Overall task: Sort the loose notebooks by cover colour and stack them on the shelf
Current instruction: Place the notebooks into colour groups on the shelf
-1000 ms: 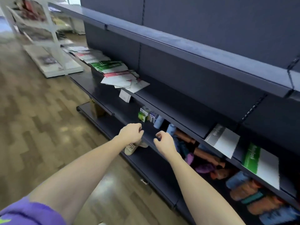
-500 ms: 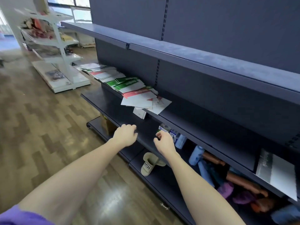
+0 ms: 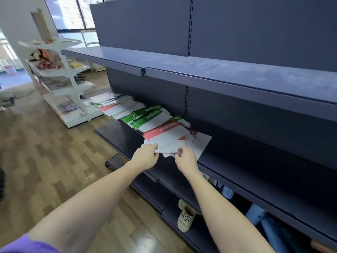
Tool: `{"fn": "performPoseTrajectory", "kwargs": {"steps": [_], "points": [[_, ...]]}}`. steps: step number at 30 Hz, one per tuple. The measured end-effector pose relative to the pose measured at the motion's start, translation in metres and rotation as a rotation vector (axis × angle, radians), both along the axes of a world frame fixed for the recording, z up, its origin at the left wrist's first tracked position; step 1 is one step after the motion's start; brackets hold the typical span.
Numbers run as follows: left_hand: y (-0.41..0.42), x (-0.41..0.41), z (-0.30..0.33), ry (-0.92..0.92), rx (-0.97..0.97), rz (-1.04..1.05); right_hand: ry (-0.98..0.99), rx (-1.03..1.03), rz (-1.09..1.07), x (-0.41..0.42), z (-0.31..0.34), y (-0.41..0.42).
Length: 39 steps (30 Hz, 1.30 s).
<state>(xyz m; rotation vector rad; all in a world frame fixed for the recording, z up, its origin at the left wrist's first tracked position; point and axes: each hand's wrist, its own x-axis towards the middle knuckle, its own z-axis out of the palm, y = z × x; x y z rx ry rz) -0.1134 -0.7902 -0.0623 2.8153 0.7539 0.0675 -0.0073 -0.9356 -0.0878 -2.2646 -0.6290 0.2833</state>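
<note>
Far left, a white rack (image 3: 60,75) stands on the wood floor, out of play. Over to the dark shelf (image 3: 116,134): loose notebooks fan along it, a pale heap (image 3: 113,105) farthest off, then green-banded covers (image 3: 145,117), at least three though overlap blurs the count, then red-banded ones (image 3: 164,133), two I can make out. The left hand (image 3: 145,157) has its fingers curled on the near edge of the red pile, apparently pinching the bottom sheets. The right hand (image 3: 186,159) is curled at the same edge, fingertips on a cover corner; a firm grip I cannot confirm. This looks like the first pick-up. Next: lift only the reds, square them, keep greens apart. One slipper (image 3: 185,218) lies below.
</note>
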Motion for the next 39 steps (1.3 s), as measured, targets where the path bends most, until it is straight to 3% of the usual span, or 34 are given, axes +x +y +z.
{"fn": "performPoseTrajectory", "kwargs": {"steps": [11,14,20,27,31,34,36,39], "points": [[0.068,0.084,-0.015,0.071,0.044,-0.103,0.099,-0.297,-0.242,0.057,-0.019,0.065],[0.085,0.107,-0.022,0.063,0.065,-0.063,0.187,-0.383,-0.22,0.072,-0.01,0.069],[0.105,0.137,-0.021,0.157,-0.082,-0.052,0.415,-0.347,-0.348,0.067,0.005,0.072],[0.124,0.133,-0.036,0.1,-0.075,-0.137,0.404,-0.011,-0.707,0.037,-0.002,0.089],[0.129,0.126,-0.033,0.053,-0.016,-0.179,0.476,0.444,-0.943,0.016,0.001,0.104],[0.133,0.123,-0.026,0.058,-0.009,-0.204,0.613,0.773,-0.915,-0.004,0.004,0.118],[0.14,0.123,-0.024,0.049,-0.052,-0.208,0.643,0.809,-0.859,-0.015,0.007,0.128],[0.153,0.119,-0.019,0.036,-0.092,-0.17,0.609,0.69,-0.866,-0.026,0.018,0.145]]}}
